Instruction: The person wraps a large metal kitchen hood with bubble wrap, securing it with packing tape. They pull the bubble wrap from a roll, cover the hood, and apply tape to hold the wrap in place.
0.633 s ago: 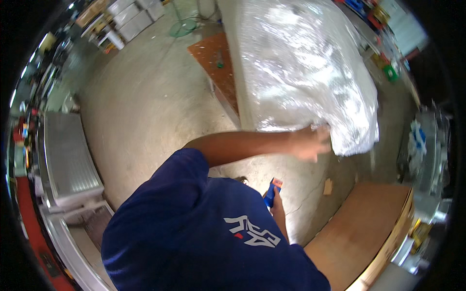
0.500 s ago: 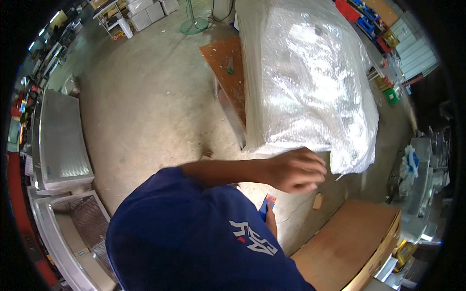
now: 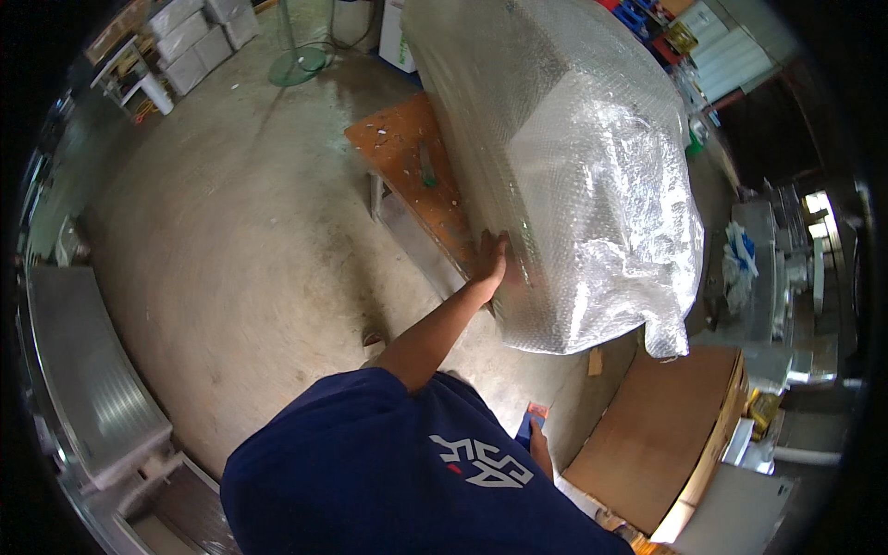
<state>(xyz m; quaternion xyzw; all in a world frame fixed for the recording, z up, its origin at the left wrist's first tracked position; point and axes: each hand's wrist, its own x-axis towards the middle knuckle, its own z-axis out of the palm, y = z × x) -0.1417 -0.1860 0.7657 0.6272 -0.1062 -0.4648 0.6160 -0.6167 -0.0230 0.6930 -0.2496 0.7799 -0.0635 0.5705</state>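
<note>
A large bulky item under clear bubble wrap (image 3: 592, 185) rests on a brown wooden tabletop (image 3: 384, 129). Against its left side lies my left hand (image 3: 493, 264), fingers stretched out and flat on the wrap. Low in front of my body, my right hand (image 3: 540, 449) is closed around a blue object with an orange-red end (image 3: 531, 421); its exact kind does not show. My shirt covers part of that arm. On the tabletop, beside the wrap, is a slim tool with a green end (image 3: 427, 171).
An open brown cardboard box (image 3: 661, 435) stands at the near right. Metal panels (image 3: 97, 361) line the left side. White boxes (image 3: 190, 46) and a green round stand base (image 3: 298, 67) are at the far left. Shiny metal parts (image 3: 763, 277) crowd the right.
My left hand has moved left from in front of the wrapped item onto its left side. The view has shifted; the right hand still holds the blue object.
</note>
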